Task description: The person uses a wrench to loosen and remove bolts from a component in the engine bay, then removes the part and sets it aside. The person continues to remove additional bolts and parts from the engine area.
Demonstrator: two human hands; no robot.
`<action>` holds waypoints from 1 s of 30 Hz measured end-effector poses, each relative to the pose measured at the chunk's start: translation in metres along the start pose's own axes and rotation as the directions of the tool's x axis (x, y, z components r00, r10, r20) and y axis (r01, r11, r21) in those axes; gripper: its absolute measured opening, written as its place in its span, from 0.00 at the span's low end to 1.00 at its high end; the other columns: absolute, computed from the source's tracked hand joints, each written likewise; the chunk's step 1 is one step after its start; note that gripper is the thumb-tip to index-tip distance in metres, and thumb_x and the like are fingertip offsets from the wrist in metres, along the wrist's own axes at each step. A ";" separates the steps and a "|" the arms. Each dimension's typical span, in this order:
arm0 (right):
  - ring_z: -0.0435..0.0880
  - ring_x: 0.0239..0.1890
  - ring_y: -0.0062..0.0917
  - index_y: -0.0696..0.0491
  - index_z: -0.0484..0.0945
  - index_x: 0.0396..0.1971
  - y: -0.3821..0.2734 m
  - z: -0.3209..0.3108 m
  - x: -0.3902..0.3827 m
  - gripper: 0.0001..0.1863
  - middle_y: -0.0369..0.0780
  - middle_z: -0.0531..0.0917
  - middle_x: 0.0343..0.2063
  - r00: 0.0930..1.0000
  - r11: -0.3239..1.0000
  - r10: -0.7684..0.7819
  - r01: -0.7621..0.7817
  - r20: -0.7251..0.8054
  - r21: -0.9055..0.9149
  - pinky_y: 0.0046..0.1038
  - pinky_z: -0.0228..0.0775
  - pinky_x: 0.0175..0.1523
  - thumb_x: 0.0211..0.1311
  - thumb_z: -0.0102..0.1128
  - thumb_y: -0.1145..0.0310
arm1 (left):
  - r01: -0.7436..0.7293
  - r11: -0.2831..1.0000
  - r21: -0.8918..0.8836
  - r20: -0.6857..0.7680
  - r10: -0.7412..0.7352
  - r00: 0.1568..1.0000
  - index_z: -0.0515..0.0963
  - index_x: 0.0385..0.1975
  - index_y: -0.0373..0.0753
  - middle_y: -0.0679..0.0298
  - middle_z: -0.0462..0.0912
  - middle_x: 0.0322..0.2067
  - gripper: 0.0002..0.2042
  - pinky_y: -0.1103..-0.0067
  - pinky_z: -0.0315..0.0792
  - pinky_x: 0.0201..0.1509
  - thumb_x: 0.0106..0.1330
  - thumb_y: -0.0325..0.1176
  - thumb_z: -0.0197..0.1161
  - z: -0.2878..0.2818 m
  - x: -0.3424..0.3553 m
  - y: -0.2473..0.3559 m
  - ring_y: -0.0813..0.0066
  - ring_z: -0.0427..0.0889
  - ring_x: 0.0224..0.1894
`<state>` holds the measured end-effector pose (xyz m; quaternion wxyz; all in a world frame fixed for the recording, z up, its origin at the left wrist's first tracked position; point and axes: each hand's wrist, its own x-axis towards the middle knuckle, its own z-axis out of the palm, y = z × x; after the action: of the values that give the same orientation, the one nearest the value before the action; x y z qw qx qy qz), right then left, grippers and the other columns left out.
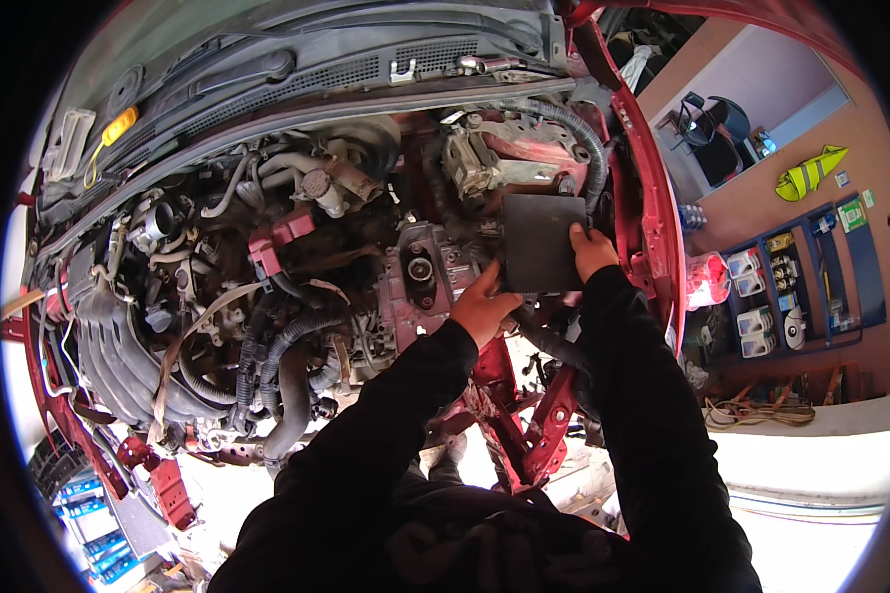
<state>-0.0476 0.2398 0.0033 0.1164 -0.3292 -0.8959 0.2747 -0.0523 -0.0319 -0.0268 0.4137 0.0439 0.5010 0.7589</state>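
Both my hands are on a flat-topped, black, nearly square cover [544,242] at the right side of an open engine bay. My left hand [483,308] grips its lower left corner, with one finger along the left edge and the thumb by the lower edge. My right hand [593,253] is closed over the right edge, thumb on top. What lies under the cover is hidden. Just left of my left hand is a pinkish metal mount with a dark round centre [420,269]. A ribbed black hose [585,148] curves behind the cover.
The engine [129,336] with hoses and wiring fills the left. A yellow-handled tool [119,126] rests near the windscreen. Red body metal [653,198] borders the right. A blue shelf [811,346] with bottles stands against the wall, above coiled cable [761,413].
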 end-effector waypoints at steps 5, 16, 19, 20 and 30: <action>0.85 0.56 0.58 0.62 0.86 0.45 -0.003 0.001 0.001 0.36 0.61 0.88 0.46 0.998 0.995 0.053 -0.055 0.019 0.088 0.48 0.75 0.61 0.73 0.59 0.37 | 0.005 1.000 -0.017 -0.033 -0.005 0.999 0.51 0.86 0.46 0.56 0.81 0.66 0.43 0.83 0.70 0.24 0.72 0.28 0.65 0.007 -0.002 0.006 0.83 0.79 0.26; 0.85 0.55 0.59 0.58 0.87 0.46 -0.003 0.003 0.004 0.32 0.59 0.88 0.45 0.994 0.994 0.042 -0.032 -0.099 0.103 0.49 0.76 0.60 0.74 0.59 0.39 | -0.006 1.000 -0.026 0.035 0.007 0.999 0.67 0.80 0.48 0.72 0.84 0.38 0.32 0.84 0.66 0.22 0.75 0.29 0.63 0.005 0.007 0.014 0.84 0.78 0.22; 0.85 0.55 0.59 0.58 0.87 0.46 0.001 0.002 0.011 0.31 0.59 0.88 0.45 0.993 0.996 0.063 -0.057 -0.095 0.071 0.49 0.76 0.61 0.74 0.59 0.40 | 0.013 1.000 -0.013 0.058 -0.012 0.998 0.68 0.78 0.47 0.72 0.82 0.36 0.31 0.83 0.66 0.22 0.74 0.29 0.64 0.005 0.008 0.017 0.83 0.78 0.22; 0.85 0.55 0.59 0.58 0.87 0.47 0.003 0.002 0.014 0.31 0.59 0.88 0.45 0.993 0.997 0.065 -0.060 -0.099 0.050 0.50 0.76 0.61 0.74 0.59 0.40 | -0.013 1.000 -0.020 0.053 0.014 0.998 0.69 0.77 0.46 0.72 0.81 0.35 0.30 0.83 0.65 0.22 0.74 0.29 0.64 0.005 0.009 0.018 0.82 0.77 0.22; 0.84 0.62 0.55 0.68 0.82 0.55 -0.002 -0.016 0.033 0.45 0.63 0.85 0.56 0.986 0.997 -0.011 0.023 0.169 -0.068 0.45 0.74 0.67 0.69 0.61 0.32 | -0.029 0.998 0.052 0.148 0.021 0.989 0.75 0.38 0.39 0.70 0.73 0.24 0.05 0.80 0.54 0.18 0.74 0.30 0.64 -0.005 0.022 0.028 0.82 0.70 0.17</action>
<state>-0.0681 0.2666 0.0185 0.0311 -0.3011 -0.9143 0.2691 -0.0859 -0.0245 -0.0142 0.4389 0.1173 0.4888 0.7448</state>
